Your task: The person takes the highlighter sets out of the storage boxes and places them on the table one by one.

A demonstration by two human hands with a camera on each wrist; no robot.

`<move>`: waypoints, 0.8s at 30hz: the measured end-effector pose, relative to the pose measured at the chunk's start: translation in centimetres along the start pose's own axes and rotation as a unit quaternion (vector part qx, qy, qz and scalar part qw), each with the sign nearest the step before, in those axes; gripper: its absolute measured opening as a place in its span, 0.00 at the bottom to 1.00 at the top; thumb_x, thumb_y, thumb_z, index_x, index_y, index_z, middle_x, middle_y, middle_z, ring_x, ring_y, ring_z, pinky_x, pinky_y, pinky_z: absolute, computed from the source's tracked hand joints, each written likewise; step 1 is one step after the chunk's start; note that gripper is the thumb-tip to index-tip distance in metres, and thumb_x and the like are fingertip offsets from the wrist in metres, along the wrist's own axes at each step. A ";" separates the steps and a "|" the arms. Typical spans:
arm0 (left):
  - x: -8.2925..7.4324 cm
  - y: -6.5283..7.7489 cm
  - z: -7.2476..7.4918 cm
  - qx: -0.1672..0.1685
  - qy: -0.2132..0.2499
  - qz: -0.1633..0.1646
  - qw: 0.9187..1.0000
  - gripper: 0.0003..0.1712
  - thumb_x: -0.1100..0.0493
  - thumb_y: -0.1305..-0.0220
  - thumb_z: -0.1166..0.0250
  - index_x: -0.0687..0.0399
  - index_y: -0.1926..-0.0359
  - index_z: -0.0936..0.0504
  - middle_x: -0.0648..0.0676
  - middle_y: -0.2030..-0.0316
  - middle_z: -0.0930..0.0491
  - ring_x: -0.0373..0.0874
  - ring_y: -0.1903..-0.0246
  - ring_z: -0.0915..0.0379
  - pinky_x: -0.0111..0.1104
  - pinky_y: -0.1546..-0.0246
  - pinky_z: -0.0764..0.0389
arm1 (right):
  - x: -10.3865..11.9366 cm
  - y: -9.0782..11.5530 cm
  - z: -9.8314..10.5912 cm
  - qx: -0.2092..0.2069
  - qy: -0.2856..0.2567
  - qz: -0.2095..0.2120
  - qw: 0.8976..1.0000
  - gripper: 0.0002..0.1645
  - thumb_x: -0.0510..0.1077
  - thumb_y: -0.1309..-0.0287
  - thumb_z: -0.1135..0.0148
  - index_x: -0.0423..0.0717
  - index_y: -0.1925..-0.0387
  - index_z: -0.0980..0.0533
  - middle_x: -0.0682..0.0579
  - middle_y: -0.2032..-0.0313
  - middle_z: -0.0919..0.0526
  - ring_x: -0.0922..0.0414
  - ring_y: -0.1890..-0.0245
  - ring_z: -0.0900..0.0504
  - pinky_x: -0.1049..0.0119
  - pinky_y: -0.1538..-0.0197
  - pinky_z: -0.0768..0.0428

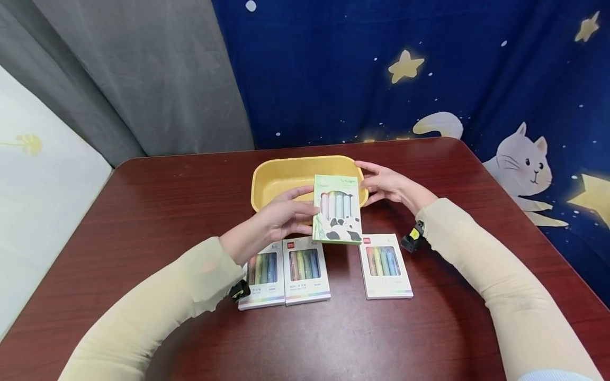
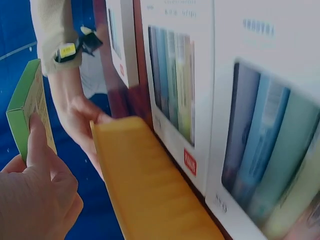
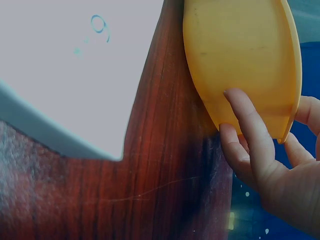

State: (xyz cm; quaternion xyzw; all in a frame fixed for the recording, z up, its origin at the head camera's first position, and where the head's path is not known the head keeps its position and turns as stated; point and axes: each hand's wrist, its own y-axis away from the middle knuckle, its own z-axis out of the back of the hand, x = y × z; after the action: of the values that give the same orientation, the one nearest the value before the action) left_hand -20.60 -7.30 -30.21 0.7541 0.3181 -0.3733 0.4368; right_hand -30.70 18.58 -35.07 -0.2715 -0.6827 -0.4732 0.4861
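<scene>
In the head view, my left hand pinches the green panda box of pens by its left edge and holds it upright above the table, just in front of the yellow tray. My right hand rests on the right corner of the tray, fingers loosely curved around its rim. Three white boxes of pens lie flat on the dark red table, near me.

In the left wrist view, my thumb presses the green box's side.

In the right wrist view, my fingers touch the tray's outer wall.
</scene>
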 end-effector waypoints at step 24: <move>6.9 2.0 -0.8 -0.049 -0.062 0.025 0.997 0.33 0.78 0.47 0.45 0.60 0.39 0.40 0.62 0.57 0.25 0.44 0.72 0.24 0.39 0.74 0.17 | 0.0 -0.1 0.1 -0.004 0.008 -0.004 1.000 0.45 0.28 0.42 0.52 0.59 0.29 0.55 0.37 0.36 0.42 0.52 0.62 0.19 0.50 0.64 0.18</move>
State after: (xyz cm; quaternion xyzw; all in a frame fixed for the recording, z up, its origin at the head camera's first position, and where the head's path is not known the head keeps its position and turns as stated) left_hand -15.14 -6.35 -34.92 0.7148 0.2895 -0.3919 0.5016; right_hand -30.86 18.57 -35.10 -0.2667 -0.6782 -0.4798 0.4886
